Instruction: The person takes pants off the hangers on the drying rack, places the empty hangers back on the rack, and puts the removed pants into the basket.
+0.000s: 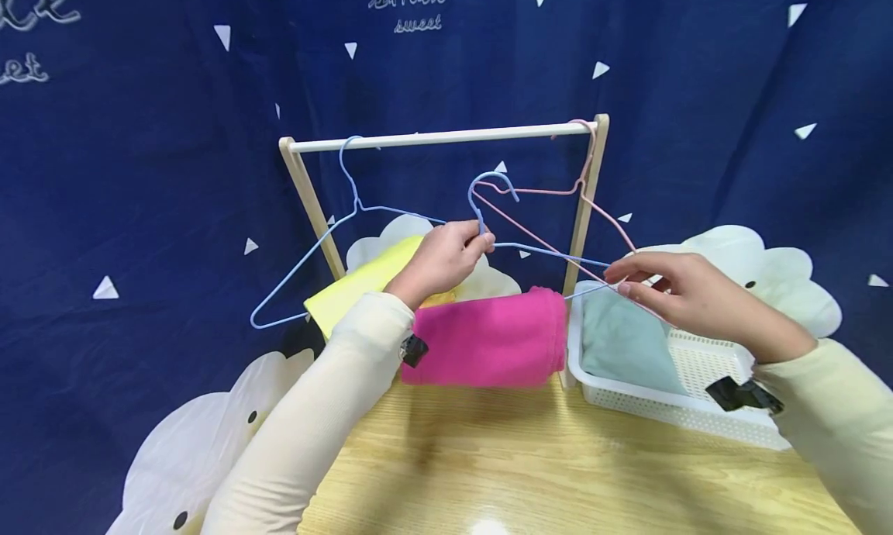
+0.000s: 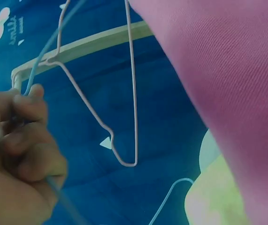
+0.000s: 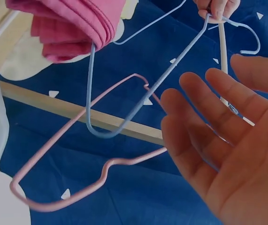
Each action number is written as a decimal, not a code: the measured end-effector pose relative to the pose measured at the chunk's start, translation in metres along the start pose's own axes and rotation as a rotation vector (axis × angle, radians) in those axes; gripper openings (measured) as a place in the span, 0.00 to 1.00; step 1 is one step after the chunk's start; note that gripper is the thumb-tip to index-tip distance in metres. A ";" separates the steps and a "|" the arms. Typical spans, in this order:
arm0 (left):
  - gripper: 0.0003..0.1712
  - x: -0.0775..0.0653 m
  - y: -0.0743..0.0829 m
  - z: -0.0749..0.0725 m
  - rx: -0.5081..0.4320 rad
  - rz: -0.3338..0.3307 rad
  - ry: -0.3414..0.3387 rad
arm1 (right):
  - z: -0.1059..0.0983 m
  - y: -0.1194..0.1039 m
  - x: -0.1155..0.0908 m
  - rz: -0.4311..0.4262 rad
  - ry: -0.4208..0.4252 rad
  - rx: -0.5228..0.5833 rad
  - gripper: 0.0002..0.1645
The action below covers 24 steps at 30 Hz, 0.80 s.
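My left hand grips a blue hanger at its neck, just under the hook. A folded magenta cloth is draped over that hanger's lower bar and hangs below the hand. In the left wrist view the fingers curl round the blue wire. My right hand is beside the hanger's right end. The right wrist view shows its fingers loosely bent with nothing between them, apart from the blue hanger's rounded corner.
A rack with a white rail stands behind. From it hang a pink hanger at the right and another blue hanger, with a yellow cloth, at the left. A white basket holds a grey-green cloth on the wooden table.
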<state>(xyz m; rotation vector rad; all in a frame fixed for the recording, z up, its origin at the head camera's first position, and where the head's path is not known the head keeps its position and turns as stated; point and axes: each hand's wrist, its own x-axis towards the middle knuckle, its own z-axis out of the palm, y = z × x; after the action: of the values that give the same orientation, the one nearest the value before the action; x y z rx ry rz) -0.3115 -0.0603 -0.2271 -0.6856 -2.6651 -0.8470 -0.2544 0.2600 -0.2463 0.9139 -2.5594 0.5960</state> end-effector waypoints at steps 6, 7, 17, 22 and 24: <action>0.23 0.003 -0.003 -0.001 -0.139 -0.001 0.005 | 0.000 0.008 -0.005 -0.044 0.021 -0.016 0.15; 0.23 0.003 -0.003 -0.001 -0.148 0.002 -0.011 | 0.000 0.009 -0.006 -0.041 0.021 -0.015 0.15; 0.14 -0.001 0.000 0.005 -0.021 0.056 -0.132 | 0.007 0.010 -0.008 -0.004 -0.042 0.042 0.12; 0.16 0.002 0.006 0.003 -0.040 0.041 -0.113 | 0.007 0.009 -0.008 0.022 -0.053 0.024 0.12; 0.17 0.004 0.008 0.002 -0.047 0.024 -0.116 | 0.006 0.009 -0.009 0.040 -0.066 0.021 0.11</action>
<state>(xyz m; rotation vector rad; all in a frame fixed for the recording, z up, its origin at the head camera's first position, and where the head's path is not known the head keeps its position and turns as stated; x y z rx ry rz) -0.3111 -0.0517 -0.2230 -0.7993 -2.7409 -0.8926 -0.2549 0.2679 -0.2583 0.9060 -2.6399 0.6150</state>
